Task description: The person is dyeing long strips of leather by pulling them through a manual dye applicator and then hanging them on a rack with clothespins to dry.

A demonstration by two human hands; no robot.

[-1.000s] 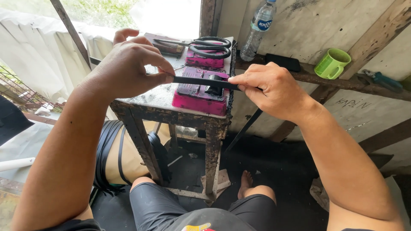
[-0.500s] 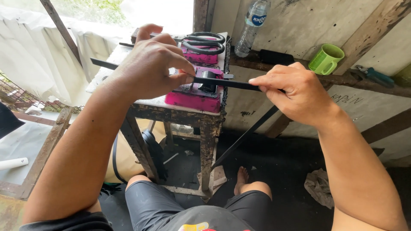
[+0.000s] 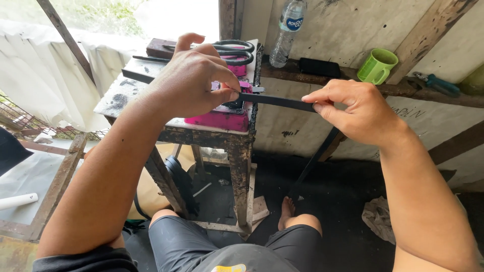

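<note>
At the lower edge, close in: black shorts [image 3: 201, 247] over bent knees, one bare foot [image 3: 288, 207] on dark floor, crumpled rag [image 3: 379, 221] off to the right.

Above the knees, at a small worn wooden table [image 3: 241, 146]: left hand [image 3: 194, 80] closed in a pinch, thumb and forefinger tips pressed on a flat black strap [image 3: 282, 102] right at the table's front corner. Right hand [image 3: 355, 108] just past the table edge, also pinched shut on the same strap, thumb on top, remaining fingers curled under. Strap stretched taut and near level between the two hands, then dropping from the right hand down toward the floor. Another length running left across the tabletop behind the left hand.

Under the left hand: pink block-shaped device [image 3: 222, 120] on the table, strap passing over or through a small dark fitting at its top; exact contact hidden by fingers.

For the step in hand, judged only: hold strap flat, no twist, even tension from both pinches, left fingertips close to the fitting but clear of it, right hand kept in line with the device so the strap feeds straight.

Farther back on the table: black-handled scissors [image 3: 236, 49]. Beyond, on a wall ledge [image 3: 454, 98]: clear plastic bottle [image 3: 287, 32], dark flat phone-like slab [image 3: 319, 67], green mug [image 3: 377, 65], teal-handled pliers [image 3: 437, 83].
</note>
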